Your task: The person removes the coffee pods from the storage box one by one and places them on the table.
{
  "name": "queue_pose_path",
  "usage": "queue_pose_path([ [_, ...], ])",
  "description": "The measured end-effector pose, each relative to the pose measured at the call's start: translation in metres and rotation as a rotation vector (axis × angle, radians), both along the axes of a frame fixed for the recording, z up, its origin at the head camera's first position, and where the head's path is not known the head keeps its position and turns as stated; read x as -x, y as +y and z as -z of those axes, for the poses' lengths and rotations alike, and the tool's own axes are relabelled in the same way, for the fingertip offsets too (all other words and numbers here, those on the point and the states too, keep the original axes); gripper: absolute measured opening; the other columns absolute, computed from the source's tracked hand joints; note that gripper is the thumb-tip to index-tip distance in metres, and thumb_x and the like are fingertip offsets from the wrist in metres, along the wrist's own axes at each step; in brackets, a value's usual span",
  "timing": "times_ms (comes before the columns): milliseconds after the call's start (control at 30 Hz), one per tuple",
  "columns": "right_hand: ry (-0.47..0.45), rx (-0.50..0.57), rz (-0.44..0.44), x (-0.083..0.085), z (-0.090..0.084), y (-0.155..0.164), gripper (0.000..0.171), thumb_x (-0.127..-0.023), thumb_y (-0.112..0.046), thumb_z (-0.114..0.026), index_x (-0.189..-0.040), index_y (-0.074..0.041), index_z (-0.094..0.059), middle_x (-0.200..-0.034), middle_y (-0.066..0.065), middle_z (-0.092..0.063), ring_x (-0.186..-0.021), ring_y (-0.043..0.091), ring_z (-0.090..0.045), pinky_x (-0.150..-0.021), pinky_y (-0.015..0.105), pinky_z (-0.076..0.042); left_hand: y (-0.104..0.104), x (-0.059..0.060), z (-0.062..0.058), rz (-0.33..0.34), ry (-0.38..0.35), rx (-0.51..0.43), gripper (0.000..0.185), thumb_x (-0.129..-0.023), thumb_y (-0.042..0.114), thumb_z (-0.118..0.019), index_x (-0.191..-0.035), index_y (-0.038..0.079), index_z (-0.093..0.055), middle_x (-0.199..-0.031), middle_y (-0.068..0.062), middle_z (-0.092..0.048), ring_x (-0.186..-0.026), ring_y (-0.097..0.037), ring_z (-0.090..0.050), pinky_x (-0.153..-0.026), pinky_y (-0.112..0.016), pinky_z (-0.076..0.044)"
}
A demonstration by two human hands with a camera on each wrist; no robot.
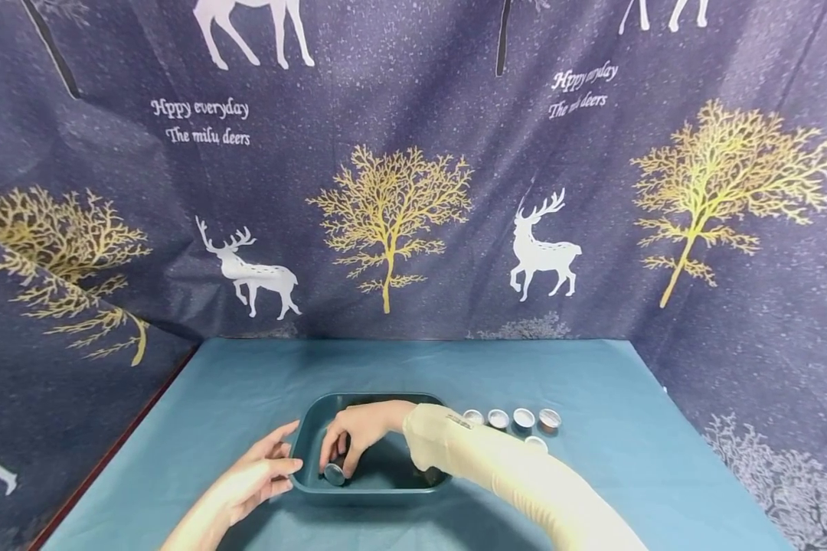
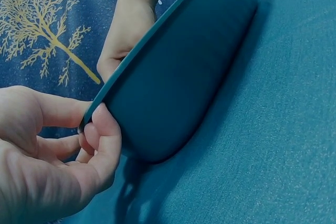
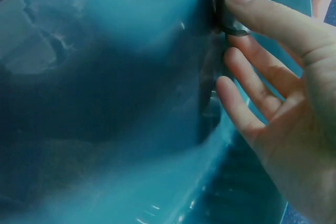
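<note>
A dark teal rectangular tub (image 1: pixel 372 493) stands on the table. My left hand (image 1: pixel 258 476) pinches the tub's left rim, with thumb and fingers on either side of it in the left wrist view. My right hand (image 1: pixel 364 430) reaches down inside, near the tub's left end. Between its thumb and index finger is a small round cup (image 1: pixel 334 475) with a clear top. In the right wrist view this cup (image 3: pixel 240 28) is tilted close to the tub's end wall, while the other fingers spread loosely below it. Whether the cup touches the tub floor cannot be told.
Several similar small cups (image 1: pixel 498 418) with pale tops stand to the right of the tub, one partly behind the right sleeve (image 1: pixel 482 448). A teal cloth (image 1: pixel 248 383) covers the table. Behind hangs a dark curtain (image 1: pixel 420 99) printed with deer and trees.
</note>
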State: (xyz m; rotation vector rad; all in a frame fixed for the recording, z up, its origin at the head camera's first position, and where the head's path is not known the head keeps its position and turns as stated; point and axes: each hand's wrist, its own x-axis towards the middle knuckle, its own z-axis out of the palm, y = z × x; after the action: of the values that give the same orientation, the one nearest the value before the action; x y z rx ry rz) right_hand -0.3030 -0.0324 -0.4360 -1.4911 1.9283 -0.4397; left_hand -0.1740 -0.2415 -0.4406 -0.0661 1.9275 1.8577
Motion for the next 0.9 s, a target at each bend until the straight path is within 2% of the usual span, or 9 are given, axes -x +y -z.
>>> queue_pose_path([
  [300, 0.023, -0.005, 0.043, 0.001, -0.007, 0.001, 0.035, -0.083, -0.017, -0.080, -0.117, -0.022, -0.073, -0.105, -0.014, -0.068, -0.093, -0.007, -0.060, -0.084, 0.012, -0.050, 0.002, 0.000, -0.002, 0.003, 0.011, -0.012, 0.083, -0.096, 0.009, -0.058, -0.158, 0.003, -0.003, -0.092, 0.003, -0.035, -0.075, -0.008, -0.044, -0.071, -0.026, -0.047],
  [500, 0.051, 0.027, 0.080, 0.000, -0.018, 0.007, 0.035, -0.083, -0.021, -0.080, -0.118, -0.023, -0.074, -0.107, -0.013, -0.068, -0.094, -0.008, -0.060, -0.084, 0.012, -0.050, 0.001, 0.000, -0.002, 0.012, 0.013, -0.017, 0.083, -0.096, 0.009, -0.058, -0.158, 0.002, -0.002, -0.092, 0.002, -0.034, -0.075, -0.009, -0.044, -0.071, -0.026, -0.047],
  [667, 0.032, 0.045, 0.124, -0.001, -0.025, 0.014, 0.036, -0.084, -0.021, -0.079, -0.119, -0.024, -0.073, -0.111, -0.012, -0.068, -0.096, -0.007, -0.060, -0.085, 0.013, -0.050, 0.001, 0.001, -0.001, 0.016, 0.027, -0.008, 0.083, -0.096, 0.009, -0.058, -0.158, 0.002, -0.002, -0.091, 0.002, -0.034, -0.075, -0.009, -0.044, -0.072, -0.026, -0.047],
  [900, 0.051, 0.119, 0.133, 0.000, -0.036, 0.022, 0.034, -0.085, -0.022, -0.078, -0.118, -0.022, -0.072, -0.111, -0.008, -0.068, -0.096, -0.005, -0.062, -0.085, 0.014, -0.051, 0.000, 0.000, 0.000, 0.015, 0.019, -0.009, 0.084, -0.096, 0.010, -0.059, -0.158, 0.002, -0.002, -0.091, 0.002, -0.034, -0.076, -0.010, -0.044, -0.072, -0.026, -0.046],
])
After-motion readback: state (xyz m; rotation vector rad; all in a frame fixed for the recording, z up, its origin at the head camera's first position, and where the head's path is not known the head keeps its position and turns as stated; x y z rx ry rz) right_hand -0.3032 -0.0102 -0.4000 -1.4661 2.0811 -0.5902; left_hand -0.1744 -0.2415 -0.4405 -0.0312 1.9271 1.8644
